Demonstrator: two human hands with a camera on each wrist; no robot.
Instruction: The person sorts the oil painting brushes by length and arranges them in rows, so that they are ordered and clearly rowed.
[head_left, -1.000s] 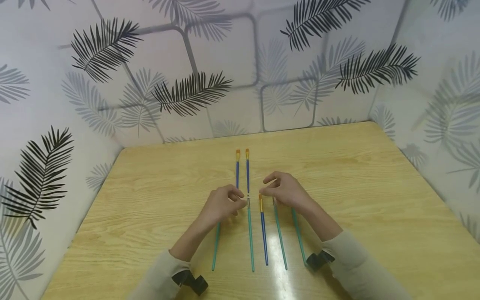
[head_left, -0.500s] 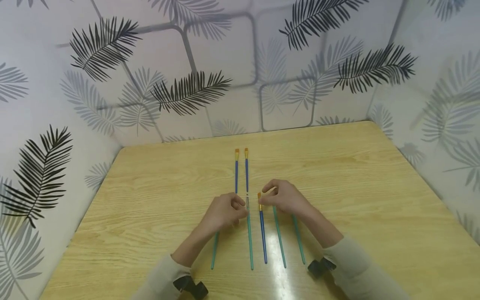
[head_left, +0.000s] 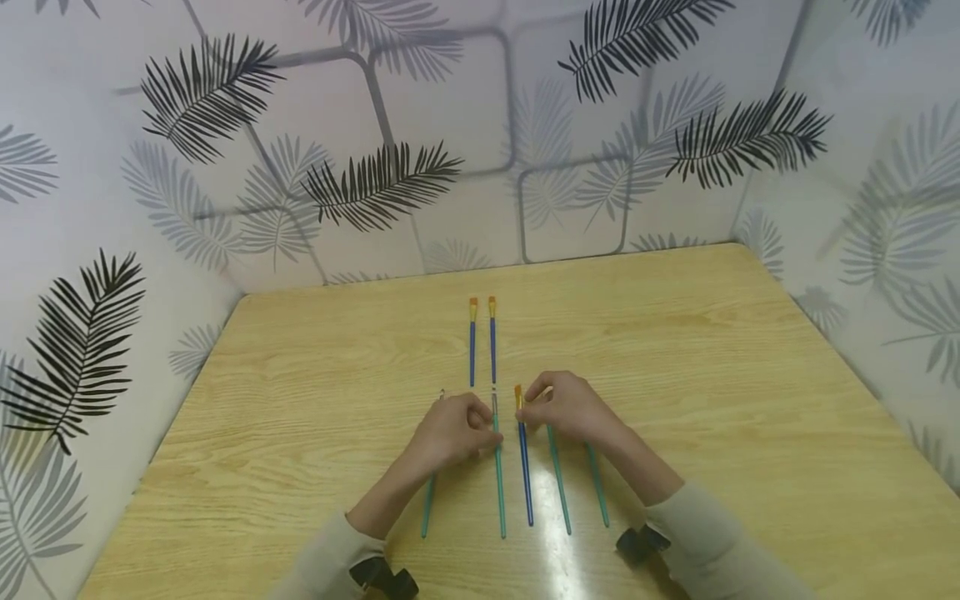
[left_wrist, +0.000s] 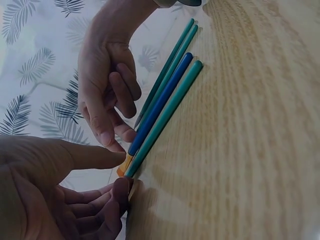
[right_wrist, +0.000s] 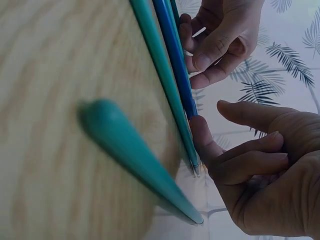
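On a wooden table [head_left: 712,358], a person's left hand [head_left: 453,432], thumb and fingers apart, is at a green paintbrush's [head_left: 501,492] far end. The right hand [head_left: 570,406], thumb and forefinger parted, is by the neighbouring blue paintbrush's [head_left: 527,479] far end.

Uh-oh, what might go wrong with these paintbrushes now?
The left hand could roll the green paintbrush by its thumb into the blue paintbrush beside it. The right hand partly hides two other green paintbrushes, so it might bump them crooked.
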